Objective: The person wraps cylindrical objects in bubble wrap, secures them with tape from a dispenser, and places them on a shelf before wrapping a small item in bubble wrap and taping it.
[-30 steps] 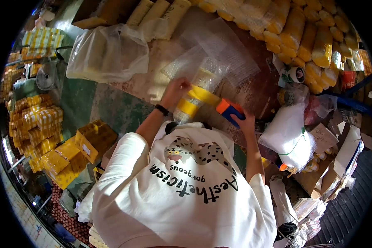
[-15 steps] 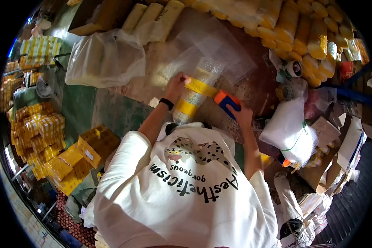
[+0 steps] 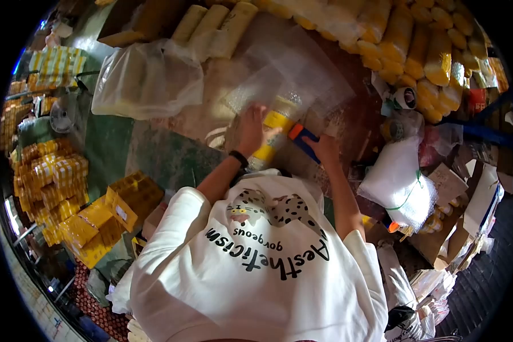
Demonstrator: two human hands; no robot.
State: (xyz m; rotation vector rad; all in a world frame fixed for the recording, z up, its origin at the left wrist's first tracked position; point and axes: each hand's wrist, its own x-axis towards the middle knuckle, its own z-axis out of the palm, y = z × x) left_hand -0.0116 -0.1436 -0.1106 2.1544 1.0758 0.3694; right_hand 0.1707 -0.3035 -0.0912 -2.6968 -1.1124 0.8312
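Observation:
A bubble-wrapped roll [image 3: 275, 121] with bands of yellow tape lies on the work surface in front of me. My left hand [image 3: 253, 130], with a black band on the wrist, is against the left side of the roll, fingers apart and somewhat blurred. In my right hand [image 3: 324, 149] is a blue and orange tape dispenser [image 3: 305, 141], its orange end beside the roll's upper tape band. Clear bubble wrap sheets [image 3: 302, 68] spread out beyond the roll.
Cream rolls [image 3: 233, 28] and a plastic-covered bundle [image 3: 145, 82] lie at the upper left. Yellow wrapped rolls [image 3: 438, 54] are piled at the upper right. A white wrapped bundle [image 3: 390, 171] sits at right, yellow-taped boxes [image 3: 97, 219] at left.
My left hand has let go of the tape strip and moved right over the roll. My right hand has shifted slightly left and up with the dispenser. The upper band now lies against the roll.

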